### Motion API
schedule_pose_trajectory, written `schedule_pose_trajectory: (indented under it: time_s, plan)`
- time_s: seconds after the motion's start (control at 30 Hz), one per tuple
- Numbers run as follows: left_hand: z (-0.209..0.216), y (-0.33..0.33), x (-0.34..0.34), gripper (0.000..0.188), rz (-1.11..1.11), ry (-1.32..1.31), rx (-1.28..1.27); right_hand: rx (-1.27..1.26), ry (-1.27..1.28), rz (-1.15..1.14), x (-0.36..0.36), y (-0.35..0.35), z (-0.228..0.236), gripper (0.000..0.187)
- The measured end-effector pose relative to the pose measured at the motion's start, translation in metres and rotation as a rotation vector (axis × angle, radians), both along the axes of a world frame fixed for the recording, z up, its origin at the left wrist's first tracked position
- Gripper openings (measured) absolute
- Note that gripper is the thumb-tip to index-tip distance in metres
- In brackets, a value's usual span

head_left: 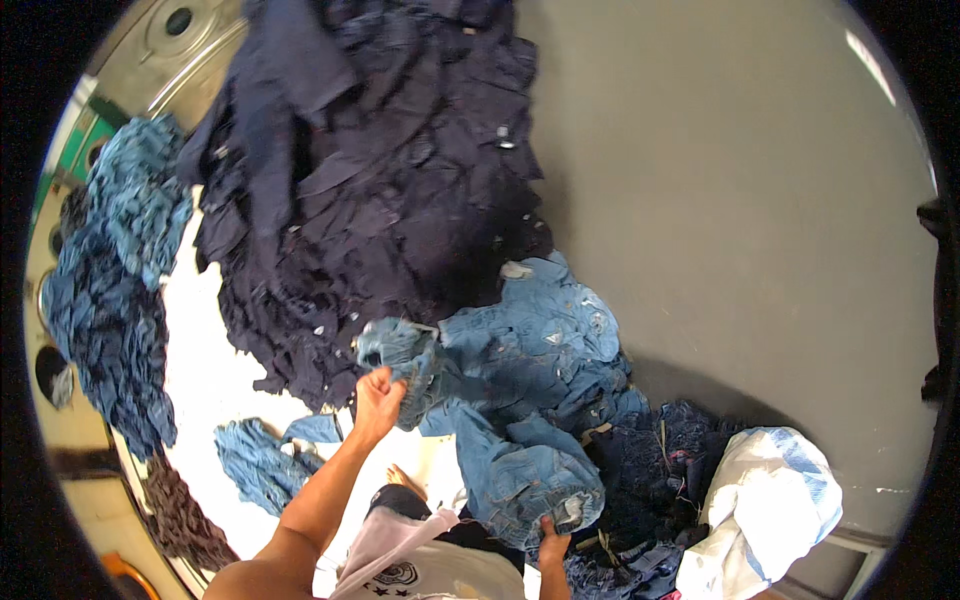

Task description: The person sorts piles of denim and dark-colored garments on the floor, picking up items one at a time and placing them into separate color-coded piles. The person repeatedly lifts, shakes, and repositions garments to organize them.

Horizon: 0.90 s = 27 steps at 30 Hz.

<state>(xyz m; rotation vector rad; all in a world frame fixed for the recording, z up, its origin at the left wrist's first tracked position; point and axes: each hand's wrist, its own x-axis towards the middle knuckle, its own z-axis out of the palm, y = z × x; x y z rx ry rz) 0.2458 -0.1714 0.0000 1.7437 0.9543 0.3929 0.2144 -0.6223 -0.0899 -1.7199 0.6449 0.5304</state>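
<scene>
Two hands [379, 402] [552, 546] gripping denim [522, 475], dark garments [390, 190] beyond

"What is hiding the right hand [553, 545]?"

"A blue denim garment [525, 475] is covering most of its fingers, while the lower edge is cropping its forearm [556, 580]."

"And the navy pile [400, 180]?"

"It is running past the top edge, while a white sack [775, 500] is blocking some dark denim [672, 455]; black shapes [934, 220] at the right rim are showing too little to name."
</scene>
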Motion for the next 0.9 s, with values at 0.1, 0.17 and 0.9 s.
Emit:
schedule_pose_trajectory:
  time_s: [0.1,0.17,0.9]
  plan:
    - [0.025,0.032,-0.069,0.042,0.254,0.218,0.033,-0.109,-0.034,0.151,-0.008,0.011,0.023,0.043]
    - [0.045,0.049,-0.127,0.056,0.069,0.434,-0.046,-0.141,-0.182,0.276,-0.025,0.022,0.034,0.044]
    - [0.165,-0.112,-0.482,0.036,-0.144,0.226,0.295,0.271,-0.087,1.05,-0.238,0.257,0.154,0.052]
